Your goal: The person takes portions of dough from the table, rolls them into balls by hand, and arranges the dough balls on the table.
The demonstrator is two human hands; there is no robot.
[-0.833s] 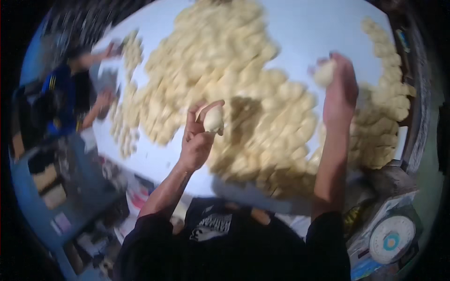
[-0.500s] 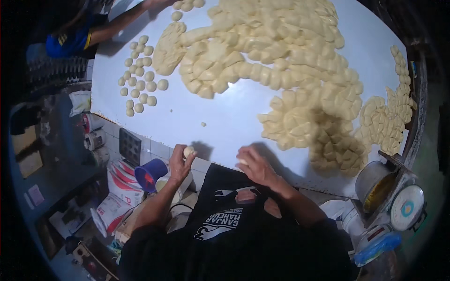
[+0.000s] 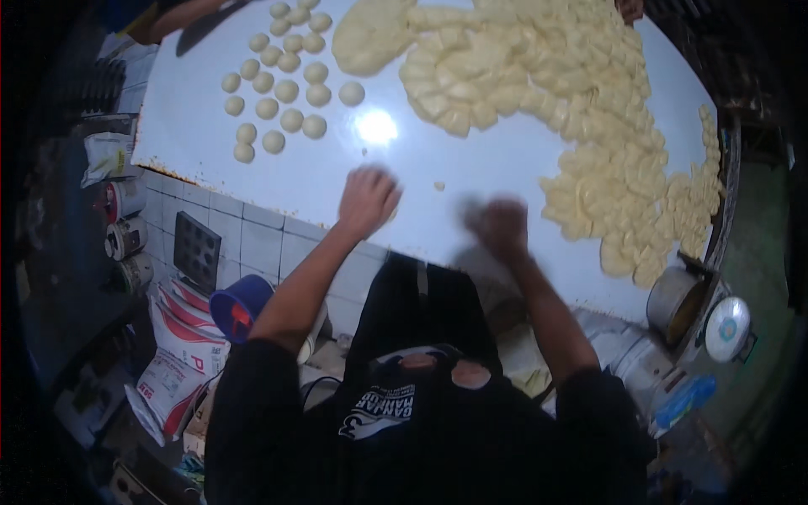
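My left hand (image 3: 368, 203) is cupped palm down on the white table (image 3: 278, 185), its fingers curled over a dough ball (image 3: 393, 215) of which only a pale edge shows. My right hand (image 3: 505, 230) is just above the table to the right, smeared by motion, so its fingers and anything in them cannot be made out. A small dough scrap (image 3: 439, 186) lies between and beyond the hands. Round dough balls (image 3: 291, 120) sit in loose rows at the left. Cut dough pieces (image 3: 602, 185) lie heaped together from the far middle to the right.
At the far left reaches another person's arm (image 3: 181, 17); another hand (image 3: 629, 10) shows at the far right edge. Right of me stand a metal pot (image 3: 676, 295) and a round scale (image 3: 728, 328). A blue bucket (image 3: 238, 305) and white-red sacks (image 3: 178, 358) are below the table at left.
The view has shifted, bringing the table's left side nearer. My left hand has gone from holding the dough ball up at the near edge to cupping it on the table. My right hand has moved further over the table.
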